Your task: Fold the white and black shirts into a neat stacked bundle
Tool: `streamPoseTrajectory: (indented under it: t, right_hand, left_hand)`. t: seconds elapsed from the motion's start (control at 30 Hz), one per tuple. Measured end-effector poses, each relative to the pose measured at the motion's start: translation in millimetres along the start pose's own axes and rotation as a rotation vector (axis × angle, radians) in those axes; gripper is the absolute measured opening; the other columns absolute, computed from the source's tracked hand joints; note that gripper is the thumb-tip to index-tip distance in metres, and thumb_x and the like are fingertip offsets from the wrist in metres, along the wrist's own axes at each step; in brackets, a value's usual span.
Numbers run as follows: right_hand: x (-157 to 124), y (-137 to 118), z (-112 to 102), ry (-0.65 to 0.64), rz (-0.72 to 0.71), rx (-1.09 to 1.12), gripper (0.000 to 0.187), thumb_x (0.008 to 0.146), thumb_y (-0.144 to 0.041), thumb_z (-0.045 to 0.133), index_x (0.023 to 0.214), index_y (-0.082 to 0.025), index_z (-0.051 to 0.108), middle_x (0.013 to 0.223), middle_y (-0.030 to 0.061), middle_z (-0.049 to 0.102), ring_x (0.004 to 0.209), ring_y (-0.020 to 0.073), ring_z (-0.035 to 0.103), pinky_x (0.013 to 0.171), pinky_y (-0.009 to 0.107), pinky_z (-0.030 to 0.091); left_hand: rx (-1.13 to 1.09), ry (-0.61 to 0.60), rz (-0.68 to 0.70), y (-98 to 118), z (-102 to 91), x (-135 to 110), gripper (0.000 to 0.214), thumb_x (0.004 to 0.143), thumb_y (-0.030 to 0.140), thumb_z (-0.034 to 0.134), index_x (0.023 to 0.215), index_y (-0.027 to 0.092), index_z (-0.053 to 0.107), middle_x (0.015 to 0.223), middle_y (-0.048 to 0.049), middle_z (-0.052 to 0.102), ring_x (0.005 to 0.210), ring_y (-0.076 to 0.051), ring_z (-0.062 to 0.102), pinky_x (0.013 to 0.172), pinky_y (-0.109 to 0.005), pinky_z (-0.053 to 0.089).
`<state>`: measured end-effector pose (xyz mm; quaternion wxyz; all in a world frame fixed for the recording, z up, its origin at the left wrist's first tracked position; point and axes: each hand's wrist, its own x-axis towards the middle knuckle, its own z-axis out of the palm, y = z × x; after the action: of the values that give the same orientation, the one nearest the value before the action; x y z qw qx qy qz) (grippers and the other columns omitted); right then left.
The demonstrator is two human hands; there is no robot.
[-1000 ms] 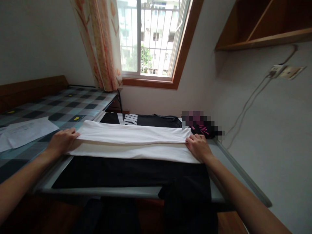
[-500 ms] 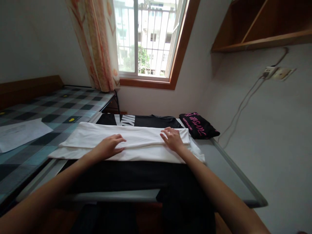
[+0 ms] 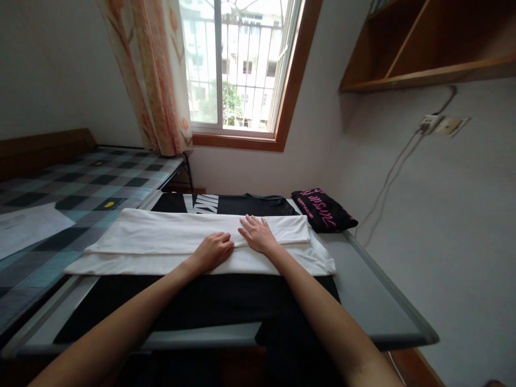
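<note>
A white garment, folded into a long band, lies crosswise over black clothing on the table. My left hand rests on its lower middle with the fingers curled in. Whether cloth is pinched under those fingers is hidden. Just to the right, my right hand lies flat on the band, fingers spread. Beyond the band shows a black garment with white lettering. More black cloth spreads on the near side, partly under my forearms.
A folded black item with pink lettering sits at the table's far right. The grey table ends close to the right wall. On the left is a checkered bed with a paper sheet. A wooden shelf hangs upper right.
Both hands have moved toward the middle of the white garment, close together. My left hand's fingers have curled in; my right hand has flattened. The view has shifted slightly.
</note>
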<state>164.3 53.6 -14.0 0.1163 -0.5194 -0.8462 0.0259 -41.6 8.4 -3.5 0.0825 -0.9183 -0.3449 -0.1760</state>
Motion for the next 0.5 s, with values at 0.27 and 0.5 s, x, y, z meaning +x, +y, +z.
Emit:
streamPoseTrajectory:
  t: [0.27, 0.5]
  right_hand:
    - [1.2, 3.0, -1.0, -0.082, -0.013, 0.014, 0.070, 0.095, -0.063, 0.015, 0.149, -0.022, 0.032, 0.157, 0.0110, 0.024, 0.144, 0.0273, 0.020, 0.114, 0.049, 0.012]
    - [-6.8, 24.4, -11.7, -0.163, 0.109, -0.029, 0.072, 0.093, -0.066, 0.012, 0.151, -0.026, 0.026, 0.159, 0.0081, 0.017, 0.146, 0.0250, 0.014, 0.116, 0.047, 0.008]
  left_hand:
    - [-0.031, -0.016, -0.369, -58.7, 9.4, -15.2, 0.048, 0.092, 0.051, 0.046, 0.129, 0.022, 0.059, 0.140, -0.0152, 0.050, 0.130, -0.033, 0.043, 0.105, -0.053, 0.032]
    - [0.014, -0.261, -0.574, -68.5, 10.3, -21.9, 0.068, 0.089, 0.067, 0.032, 0.146, 0.030, 0.038, 0.156, -0.0058, 0.029, 0.144, -0.034, 0.020, 0.113, -0.054, 0.015]
